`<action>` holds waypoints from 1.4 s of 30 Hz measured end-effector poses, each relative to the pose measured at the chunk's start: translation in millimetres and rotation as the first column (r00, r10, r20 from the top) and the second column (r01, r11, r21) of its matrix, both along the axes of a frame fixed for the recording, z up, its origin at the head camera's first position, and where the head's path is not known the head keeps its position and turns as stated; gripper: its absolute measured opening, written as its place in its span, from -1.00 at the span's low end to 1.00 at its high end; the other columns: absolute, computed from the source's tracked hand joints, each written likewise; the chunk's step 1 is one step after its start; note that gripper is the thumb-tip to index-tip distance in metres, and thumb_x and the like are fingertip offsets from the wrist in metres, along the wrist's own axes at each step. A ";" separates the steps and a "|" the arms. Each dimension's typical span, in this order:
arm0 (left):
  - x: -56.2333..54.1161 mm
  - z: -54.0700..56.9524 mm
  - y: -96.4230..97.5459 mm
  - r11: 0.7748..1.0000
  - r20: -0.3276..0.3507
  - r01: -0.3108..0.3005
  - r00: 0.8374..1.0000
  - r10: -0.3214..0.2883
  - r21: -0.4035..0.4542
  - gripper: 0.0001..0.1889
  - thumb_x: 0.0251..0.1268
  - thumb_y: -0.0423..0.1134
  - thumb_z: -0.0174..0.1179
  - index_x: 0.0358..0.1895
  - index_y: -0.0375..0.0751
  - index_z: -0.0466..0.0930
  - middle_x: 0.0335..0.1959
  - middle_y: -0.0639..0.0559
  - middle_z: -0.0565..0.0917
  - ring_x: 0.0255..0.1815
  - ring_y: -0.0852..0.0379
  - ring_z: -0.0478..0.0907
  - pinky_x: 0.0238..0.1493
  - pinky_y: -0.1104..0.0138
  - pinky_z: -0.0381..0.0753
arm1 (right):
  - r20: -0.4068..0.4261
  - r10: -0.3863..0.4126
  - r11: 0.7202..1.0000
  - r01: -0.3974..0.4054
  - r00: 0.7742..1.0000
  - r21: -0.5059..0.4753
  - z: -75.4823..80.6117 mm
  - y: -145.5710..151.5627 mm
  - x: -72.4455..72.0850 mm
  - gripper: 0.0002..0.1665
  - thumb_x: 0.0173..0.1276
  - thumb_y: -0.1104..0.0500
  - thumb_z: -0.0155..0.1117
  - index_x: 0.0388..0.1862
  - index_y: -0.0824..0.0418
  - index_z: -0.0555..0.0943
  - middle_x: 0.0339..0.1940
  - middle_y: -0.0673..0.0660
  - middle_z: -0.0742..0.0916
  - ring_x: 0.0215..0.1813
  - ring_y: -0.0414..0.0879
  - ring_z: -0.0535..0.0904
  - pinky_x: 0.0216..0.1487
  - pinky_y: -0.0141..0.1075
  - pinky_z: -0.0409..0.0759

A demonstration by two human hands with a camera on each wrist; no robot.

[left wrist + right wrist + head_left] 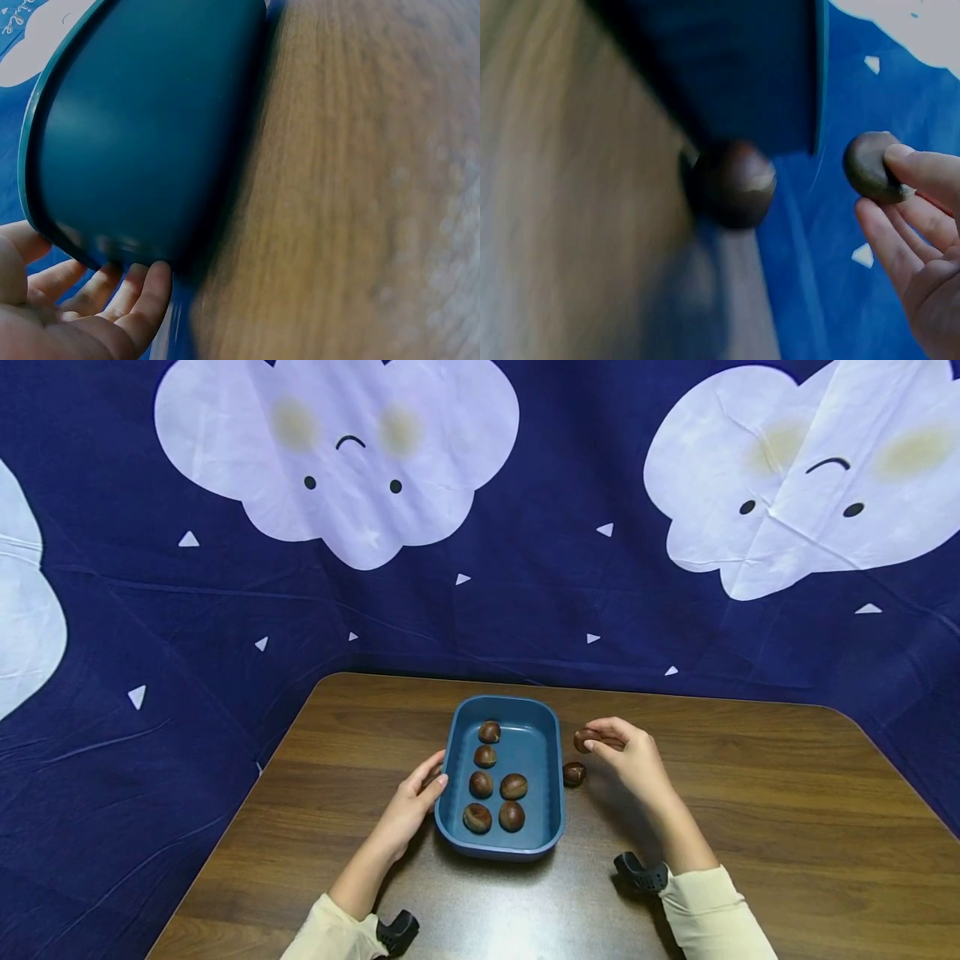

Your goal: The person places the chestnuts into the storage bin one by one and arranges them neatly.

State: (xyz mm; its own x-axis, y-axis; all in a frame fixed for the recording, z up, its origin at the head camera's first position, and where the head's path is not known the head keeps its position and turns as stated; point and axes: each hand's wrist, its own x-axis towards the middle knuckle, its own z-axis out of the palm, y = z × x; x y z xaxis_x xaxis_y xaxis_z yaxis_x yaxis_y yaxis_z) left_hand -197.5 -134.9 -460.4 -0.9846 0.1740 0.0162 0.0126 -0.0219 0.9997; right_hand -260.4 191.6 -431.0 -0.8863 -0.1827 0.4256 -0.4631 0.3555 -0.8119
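Observation:
Several brown chestnuts [481, 784] lie inside a blue rectangular container [543, 843] on the table. At the container's left side, my left hand [406, 808] holds its edge, with the thumb at the rim and the other fingertips against the outer wall [150, 135]. My right hand [632, 760] pinches one chestnut [870, 166] between thumb and fingers, just off the container's right side. Below that hand, another chestnut [574, 774] rests on the table close to the container's right wall; the right wrist view shows this chestnut [735, 184] blurred.
The wooden table [750, 793] extends to both sides of the container. Behind it hangs a dark blue cloth [525, 610] printed with white clouds. Each wrist wears a black band, the left band [398, 932] and the right band [640, 872] both near the table surface.

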 end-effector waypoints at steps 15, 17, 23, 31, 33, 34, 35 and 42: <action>-0.9 0.3 0.4 1.000 -0.002 0.004 1.000 -0.004 0.020 -0.52 0.36 -0.20 -0.03 0.31 -0.20 0.18 0.22 -0.25 0.32 0.16 -0.16 0.30 0.01 0.08 0.40 | 0.101 0.119 0.987 -0.129 0.988 0.099 16.3 -67.6 -21.6 -0.80 0.12 0.29 0.32 -0.24 0.24 0.59 -0.29 0.10 0.69 -0.22 -0.08 0.60 -0.25 -0.26 0.55; -1.0 0.8 0.6 1.000 -0.002 0.001 1.000 -0.001 0.018 -0.52 0.36 -0.20 -0.03 0.31 -0.20 0.19 0.22 -0.24 0.32 0.16 -0.15 0.30 0.01 0.09 0.40 | 0.108 0.141 0.976 -0.156 0.984 0.150 14.3 -73.9 -26.7 -0.82 0.13 0.28 0.32 -0.25 0.22 0.60 -0.31 0.06 0.68 -0.22 -0.09 0.60 -0.24 -0.25 0.54; -0.8 0.9 1.3 1.000 0.000 -0.001 1.000 0.001 0.021 -0.51 0.36 -0.20 -0.03 0.31 -0.20 0.18 0.22 -0.23 0.32 0.16 -0.14 0.30 0.00 0.10 0.41 | 0.157 0.181 0.936 -0.219 0.971 0.276 10.7 -85.6 -36.8 -0.83 0.14 0.26 0.30 -0.25 0.22 0.60 -0.34 0.03 0.67 -0.22 -0.08 0.58 -0.23 -0.24 0.53; -1.3 0.9 0.6 1.000 -0.002 0.003 1.000 -0.003 0.022 -0.51 0.36 -0.21 -0.03 0.31 -0.20 0.18 0.22 -0.23 0.31 0.16 -0.15 0.29 0.01 0.10 0.41 | 0.141 0.198 0.879 -0.240 0.970 0.412 9.2 -88.7 -37.6 -0.83 0.12 0.26 0.32 -0.27 0.23 0.61 -0.36 0.02 0.66 -0.26 -0.12 0.56 -0.17 -0.23 0.50; -1.7 0.8 0.1 1.000 -0.001 0.007 1.000 -0.007 0.021 -0.52 0.36 -0.22 -0.03 0.31 -0.21 0.18 0.22 -0.24 0.31 0.17 -0.15 0.29 0.01 0.09 0.40 | 0.127 0.210 0.868 -0.245 0.969 0.432 9.0 -89.4 -36.6 -0.84 0.11 0.29 0.32 -0.28 0.25 0.62 -0.37 0.03 0.67 -0.28 -0.13 0.57 -0.19 -0.26 0.50; -1.8 0.6 -0.2 1.000 0.000 0.010 1.000 -0.010 0.020 -0.52 0.36 -0.21 -0.04 0.31 -0.21 0.18 0.23 -0.24 0.31 0.17 -0.15 0.29 0.02 0.09 0.39 | 0.129 0.215 0.864 -0.250 0.968 0.437 8.7 -89.9 -36.0 -0.85 0.10 0.31 0.32 -0.29 0.26 0.62 -0.37 0.04 0.67 -0.28 -0.13 0.57 -0.27 -0.30 0.53; -1.8 0.4 -0.3 1.000 0.000 0.011 1.000 -0.011 0.017 -0.52 0.36 -0.21 -0.04 0.31 -0.21 0.18 0.23 -0.25 0.31 0.17 -0.15 0.29 0.02 0.08 0.39 | 0.127 0.217 0.858 -0.251 0.968 0.449 8.5 -90.4 -35.4 -0.85 0.10 0.32 0.32 -0.30 0.26 0.62 -0.38 0.04 0.67 -0.29 -0.13 0.57 -0.28 -0.32 0.53; -0.8 0.1 -0.5 1.000 0.007 0.010 1.000 -0.010 0.013 -0.52 0.36 -0.21 -0.04 0.31 -0.20 0.18 0.22 -0.24 0.31 0.17 -0.16 0.29 0.02 0.09 0.39 | 0.097 0.221 0.778 -0.235 0.971 0.583 5.4 -93.7 -33.5 -0.88 0.08 0.32 0.33 -0.36 0.23 0.63 -0.45 0.00 0.66 -0.38 -0.20 0.55 -0.37 -0.38 0.51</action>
